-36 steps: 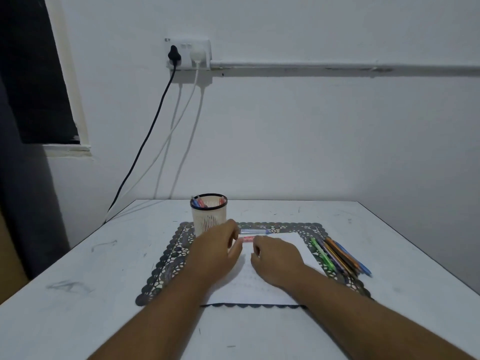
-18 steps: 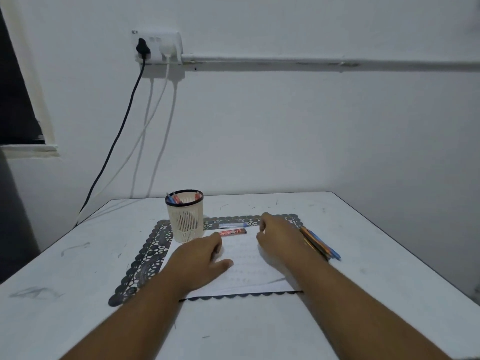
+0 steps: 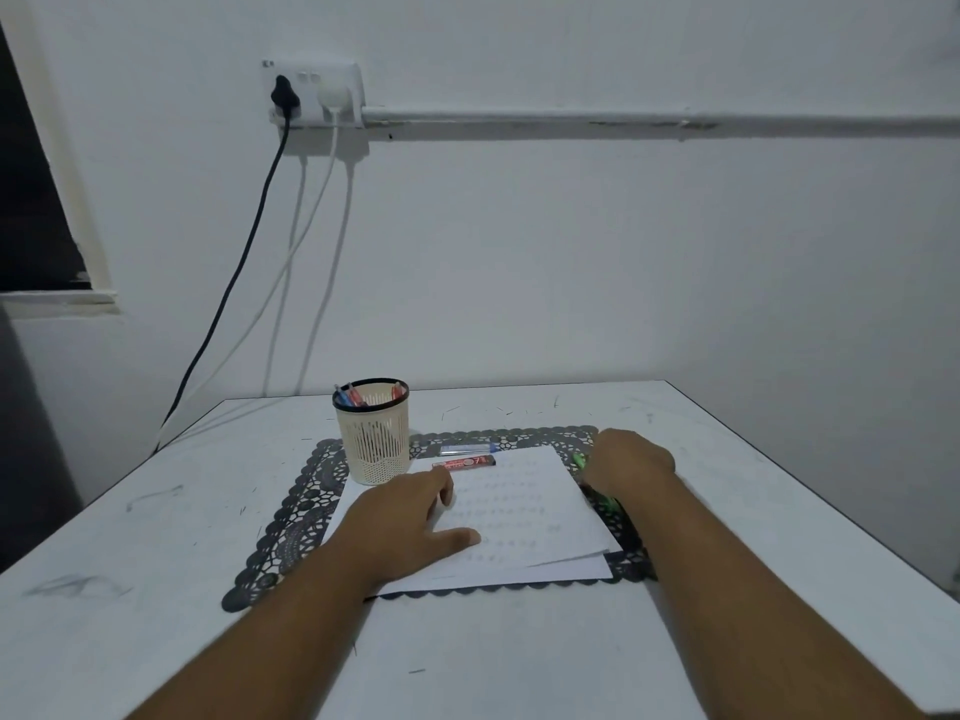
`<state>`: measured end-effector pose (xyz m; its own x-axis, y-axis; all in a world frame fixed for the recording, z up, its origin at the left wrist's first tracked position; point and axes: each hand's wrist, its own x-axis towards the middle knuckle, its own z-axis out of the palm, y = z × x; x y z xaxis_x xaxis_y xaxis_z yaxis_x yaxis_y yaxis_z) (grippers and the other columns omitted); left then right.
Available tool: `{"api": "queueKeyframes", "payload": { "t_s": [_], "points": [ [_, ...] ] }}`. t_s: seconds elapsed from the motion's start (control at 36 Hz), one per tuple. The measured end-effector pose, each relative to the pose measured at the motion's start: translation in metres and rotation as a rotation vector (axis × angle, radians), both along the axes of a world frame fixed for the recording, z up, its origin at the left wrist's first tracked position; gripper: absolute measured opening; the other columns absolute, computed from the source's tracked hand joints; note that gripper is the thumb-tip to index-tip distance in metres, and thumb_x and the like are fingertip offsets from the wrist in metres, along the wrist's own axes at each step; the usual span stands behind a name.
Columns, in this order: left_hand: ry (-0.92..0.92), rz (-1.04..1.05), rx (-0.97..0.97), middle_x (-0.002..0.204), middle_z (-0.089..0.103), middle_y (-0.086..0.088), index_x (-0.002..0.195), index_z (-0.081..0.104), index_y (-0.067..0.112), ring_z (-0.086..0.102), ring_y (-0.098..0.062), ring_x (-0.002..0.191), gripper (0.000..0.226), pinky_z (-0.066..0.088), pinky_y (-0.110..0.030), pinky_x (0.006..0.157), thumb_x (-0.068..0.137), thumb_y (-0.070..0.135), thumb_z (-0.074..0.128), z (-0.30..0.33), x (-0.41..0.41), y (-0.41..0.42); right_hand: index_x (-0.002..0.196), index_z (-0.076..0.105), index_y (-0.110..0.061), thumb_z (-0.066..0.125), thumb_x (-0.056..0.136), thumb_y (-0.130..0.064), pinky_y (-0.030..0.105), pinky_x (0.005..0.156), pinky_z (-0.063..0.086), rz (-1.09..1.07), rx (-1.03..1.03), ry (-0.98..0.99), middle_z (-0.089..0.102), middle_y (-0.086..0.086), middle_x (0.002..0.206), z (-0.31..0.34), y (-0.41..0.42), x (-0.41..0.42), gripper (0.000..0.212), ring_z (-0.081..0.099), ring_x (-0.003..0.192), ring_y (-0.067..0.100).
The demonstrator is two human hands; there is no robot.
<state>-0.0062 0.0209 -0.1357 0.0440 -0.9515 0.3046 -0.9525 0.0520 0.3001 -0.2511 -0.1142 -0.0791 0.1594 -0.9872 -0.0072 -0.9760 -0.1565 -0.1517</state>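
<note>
Paper (image 3: 519,517) lying on lace mat (image 3: 296,517), pen cup (image 3: 373,433) standing at its far left corner.
We're pressing left hand (image 3: 410,517) flat on the sheet, fingers relaxed; right hand (image 3: 631,459) is covering the green pens (image 3: 607,504) at the sheet's right edge, and we can't tell whether it's gripping them.

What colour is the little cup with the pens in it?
The pen cup is cream with a black rim; the head view shows it clearly.
</note>
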Motion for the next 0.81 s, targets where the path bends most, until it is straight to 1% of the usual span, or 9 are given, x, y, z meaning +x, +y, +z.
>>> {"api": "queueKeyframes", "payload": {
  "t_s": [0.08,0.17,0.25,0.39,0.5,0.58,0.69,0.75,0.81],
  "points": [
    [-0.001,0.001,0.006,0.078,0.057,0.011,0.095,0.046,0.038,0.051,-0.006,0.069,0.048,0.044,-0.029,0.064,0.075,0.078,0.062,0.000,0.000,0.000,0.118,0.059,-0.021,0.048,0.095,-0.012,0.032,0.085,0.048,0.013,0.008,-0.006,0.059,-0.001,0.107,0.001,0.002,0.000,0.027,0.059,0.099,0.024],
    [-0.004,0.000,0.007,0.078,0.057,0.011,0.096,0.047,0.037,0.050,-0.005,0.070,0.048,0.043,-0.029,0.064,0.076,0.077,0.063,0.001,0.000,0.001,0.102,0.056,-0.021,0.050,0.095,-0.019,0.031,0.079,0.045,-0.001,-0.003,-0.058,0.058,-0.004,0.099,0.000,-0.001,0.002,0.009,0.058,0.092,0.023],
    [-0.006,0.003,0.013,0.079,0.057,0.012,0.096,0.047,0.037,0.050,-0.005,0.071,0.047,0.042,-0.028,0.064,0.076,0.077,0.063,0.001,0.001,0.002,0.094,0.056,-0.019,0.051,0.098,-0.033,0.029,0.065,0.039,0.008,-0.122,-0.206,0.059,-0.005,0.087,0.001,-0.005,0.005,0.015,0.060,0.083,0.023],
    [0.009,0.004,0.031,0.082,0.058,0.012,0.098,0.047,0.038,0.052,-0.007,0.074,0.049,0.045,-0.029,0.067,0.074,0.078,0.064,0.002,-0.001,0.001,0.096,0.053,-0.019,0.045,0.106,-0.034,0.033,0.059,0.036,0.229,-0.294,-0.523,0.064,0.000,0.083,0.000,0.011,0.028,0.020,0.057,0.071,0.025],
    [0.002,0.007,-0.015,0.084,0.056,0.013,0.096,0.046,0.037,0.051,-0.006,0.076,0.047,0.044,-0.028,0.067,0.075,0.074,0.066,0.004,-0.003,0.002,0.092,0.060,-0.022,0.052,0.106,-0.033,0.032,0.056,0.033,0.434,-0.111,-0.748,0.057,-0.005,0.069,-0.018,0.028,0.056,0.020,0.048,0.059,0.013],
    [-0.059,-0.010,-0.200,0.093,0.051,0.019,0.098,0.046,0.038,0.046,-0.002,0.085,0.037,0.038,-0.024,0.066,0.080,0.059,0.071,0.004,-0.003,0.003,0.086,0.064,-0.024,0.059,0.100,-0.035,0.034,0.060,0.037,0.467,-0.013,-0.771,0.056,-0.007,0.068,-0.036,0.034,0.069,0.019,0.049,0.061,0.011],
    [-0.100,-0.063,-0.343,0.114,0.053,0.018,0.112,0.056,0.035,0.049,-0.005,0.107,0.037,0.042,-0.025,0.085,0.082,0.041,0.077,0.003,0.002,-0.004,0.088,0.068,-0.027,0.064,0.097,-0.038,0.035,0.067,0.046,0.583,-0.006,-0.732,0.066,-0.004,0.080,-0.043,0.038,0.071,0.015,0.058,0.070,0.013],
    [-0.120,-0.068,-0.360,0.113,0.055,0.018,0.112,0.058,0.036,0.047,-0.005,0.108,0.035,0.040,-0.026,0.090,0.083,0.040,0.077,0.004,0.002,-0.005,0.085,0.068,-0.029,0.064,0.096,-0.037,0.036,0.068,0.044,0.657,0.013,-0.756,0.065,-0.010,0.076,-0.042,0.040,0.071,0.015,0.056,0.069,0.011],
    [-0.115,-0.051,-0.370,0.101,0.057,0.021,0.106,0.060,0.038,0.044,-0.001,0.098,0.025,0.037,-0.027,0.087,0.086,0.040,0.075,0.007,0.000,-0.003,0.082,0.068,-0.029,0.064,0.097,-0.035,0.034,0.069,0.041,0.712,0.035,-0.791,0.060,-0.017,0.071,-0.041,0.043,0.073,0.016,0.051,0.068,0.005]
  ]
}}
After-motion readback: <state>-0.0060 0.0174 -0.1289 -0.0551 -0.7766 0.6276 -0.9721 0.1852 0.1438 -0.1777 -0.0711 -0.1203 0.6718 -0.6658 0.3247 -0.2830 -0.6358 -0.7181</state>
